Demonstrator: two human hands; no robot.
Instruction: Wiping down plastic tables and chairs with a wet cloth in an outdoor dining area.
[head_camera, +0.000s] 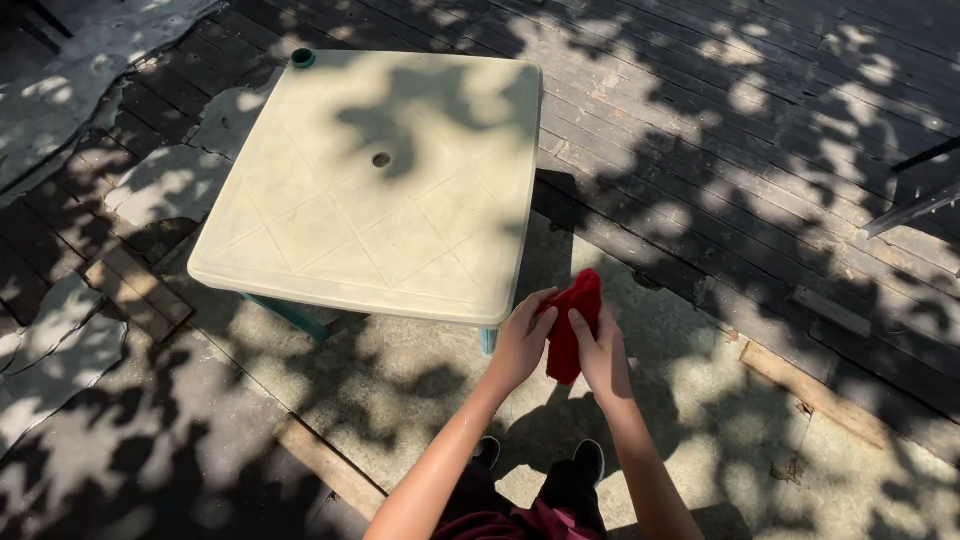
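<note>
Holding a red cloth (572, 325) between them, the 2 hands meet just off the near right corner of a pale square table (300, 240). The left hand (522, 345) grasps the cloth from the left, with its fingers curled over the bunched fabric near the top. The right hand (603, 355) grasps it from the right, with its fingers pressed along the cloth's side. The cloth hangs crumpled and upright between the 2 palms, its upper end rising above the fingertips and its lower end dropping below the hands. It is close to the table's near edge but does not rest on the top; whether it brushes the edge cannot be told.

The table top is cream plastic with a moulded diamond pattern and a small round hole (381, 159) at its middle. A small green cap (302, 58) sits at the far left corner. A teal leg (295, 313) shows under the near edge. Leaf shadows dapple the top and the ground.

Beneath the hands stand 2 dark shoes (588, 460) on a worn grey mat (720, 420). Dark wooden decking (700, 120) spreads to the far right, and a loose wooden strip (325, 462) lies on the ground to the near left.
</note>
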